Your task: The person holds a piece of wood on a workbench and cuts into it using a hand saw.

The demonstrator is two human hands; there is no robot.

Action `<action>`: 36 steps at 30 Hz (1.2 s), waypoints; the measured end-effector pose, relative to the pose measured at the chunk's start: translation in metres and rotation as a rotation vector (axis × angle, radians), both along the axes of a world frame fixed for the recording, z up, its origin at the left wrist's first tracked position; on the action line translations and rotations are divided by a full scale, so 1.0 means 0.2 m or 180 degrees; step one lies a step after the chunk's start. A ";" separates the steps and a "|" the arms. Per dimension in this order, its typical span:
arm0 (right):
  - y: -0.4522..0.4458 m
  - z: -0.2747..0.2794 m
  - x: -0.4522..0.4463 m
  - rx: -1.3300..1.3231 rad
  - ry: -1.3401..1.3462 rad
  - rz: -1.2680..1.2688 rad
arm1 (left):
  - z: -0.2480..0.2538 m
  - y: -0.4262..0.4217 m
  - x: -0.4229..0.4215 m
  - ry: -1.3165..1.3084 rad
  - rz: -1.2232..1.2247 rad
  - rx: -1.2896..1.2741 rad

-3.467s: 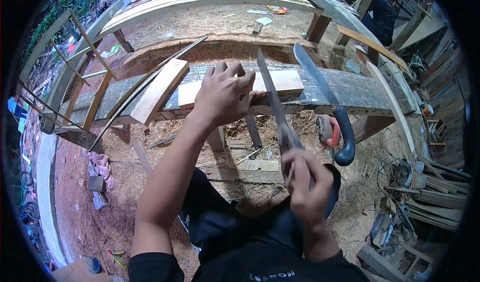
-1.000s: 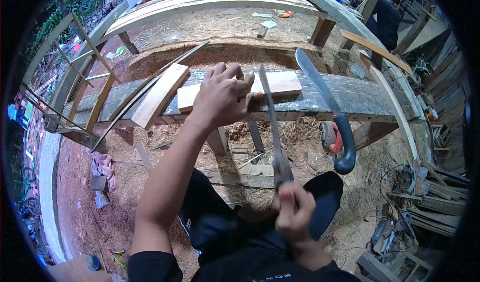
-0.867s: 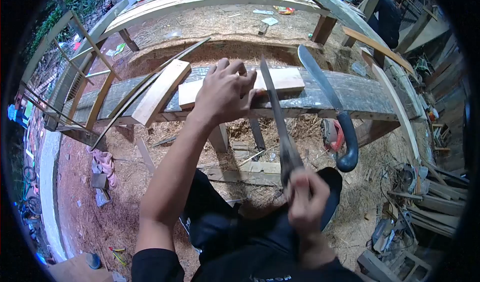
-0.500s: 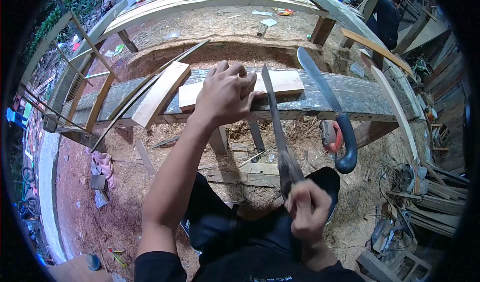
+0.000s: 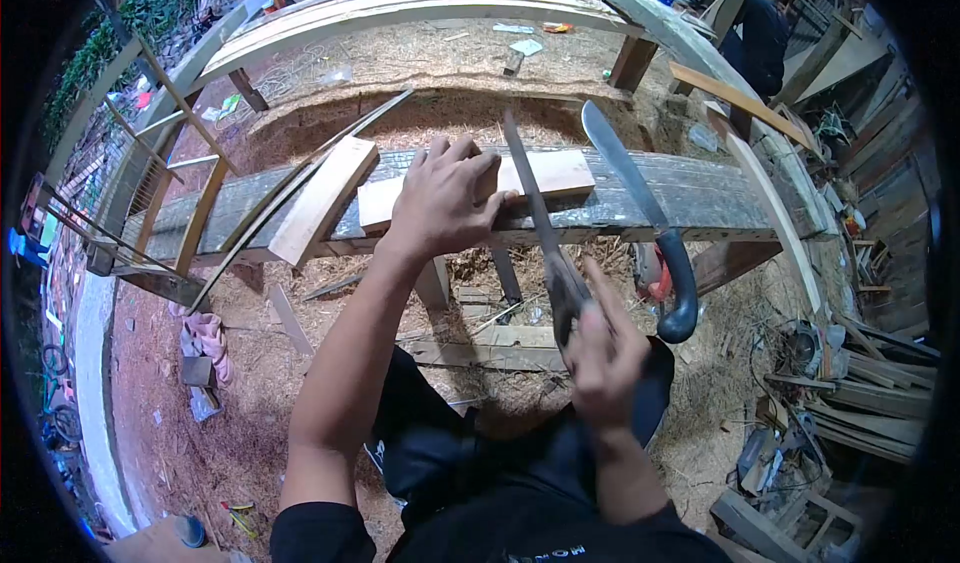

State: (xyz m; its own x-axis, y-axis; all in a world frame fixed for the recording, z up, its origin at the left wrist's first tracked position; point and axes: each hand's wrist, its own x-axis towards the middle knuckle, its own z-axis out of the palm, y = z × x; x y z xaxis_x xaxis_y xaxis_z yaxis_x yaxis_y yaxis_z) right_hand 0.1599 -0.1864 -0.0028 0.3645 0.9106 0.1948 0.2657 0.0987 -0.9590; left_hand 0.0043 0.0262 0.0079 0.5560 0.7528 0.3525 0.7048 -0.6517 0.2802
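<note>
Bench (image 5: 705, 191): weathered timber, runs left to right across the view, wood shavings on the ground around it. Long plank (image 5: 766, 206) lies across its right end, lower end hanging well past the near edge.

Handsaw (image 5: 544, 226): blade crosses the near edge mid-bench and passes over the short board, tip beyond the far edge, handle end toward the person. Can't tell how deep the teeth sit.

Machete (image 5: 645, 199): right of the saw, blade across the bench, black hooked handle overhanging the near edge.

Angled board (image 5: 322, 201): left of centre, slanted, lower end out over the near edge.

Short board (image 5: 562, 174): pale, flat mid-bench, lengthwise, between angled board and machete.

Left hand (image 5: 440, 201): on the short board left of the blade, fingers bent over it, thumb out at the near side, clamping it; fingertips partly hidden. Right hand (image 5: 605, 358): blurred, wrapped around the saw handle, one finger pointing forward.
</note>
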 end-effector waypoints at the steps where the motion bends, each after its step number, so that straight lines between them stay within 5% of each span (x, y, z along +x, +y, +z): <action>1: 0.05 -0.01 -0.01 0.0061 0.0002 0.0017 | 0.01 0.00 0.00 -0.0110 -0.0004 -0.0068; 4: 0.01 -0.01 -0.05 0.0160 -0.0342 0.0006 | 0.00 -0.01 -0.01 -0.0181 -0.0053 -0.0011; 9: -0.29 -0.01 -0.02 -0.0545 0.0422 -0.0017 | 0.01 -0.01 0.00 -0.0156 0.0014 -0.0082; 14: 0.19 -0.01 -0.06 -0.0216 0.0116 -0.0136 | 0.02 0.01 0.00 -0.0172 -0.0047 -0.0300; 20: -0.21 -0.01 -0.08 -0.0519 0.0314 -0.0252 | -0.03 0.02 0.00 -0.0239 -0.0010 0.0117; 26: 0.17 0.08 -0.05 -0.0303 0.0098 -0.0235 | 0.00 0.02 0.00 -0.0158 -0.0061 -0.0103; 32: -0.25 0.09 -0.14 -0.0540 0.0719 -0.0462 | -0.01 0.02 0.00 0.0007 -0.0042 0.0048; 36: -0.12 0.09 -0.06 -0.0424 0.0547 -0.0326 | -0.03 0.07 0.02 0.0103 0.0001 -0.0090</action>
State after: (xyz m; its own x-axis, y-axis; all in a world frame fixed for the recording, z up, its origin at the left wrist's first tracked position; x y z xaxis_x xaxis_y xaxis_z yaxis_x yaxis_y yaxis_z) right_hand 0.1473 -0.2097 0.0162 0.4738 0.8806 0.0024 0.0995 -0.0508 -0.9937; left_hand 0.0083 0.0399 0.0027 0.5664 0.7624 0.3129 0.7140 -0.6436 0.2757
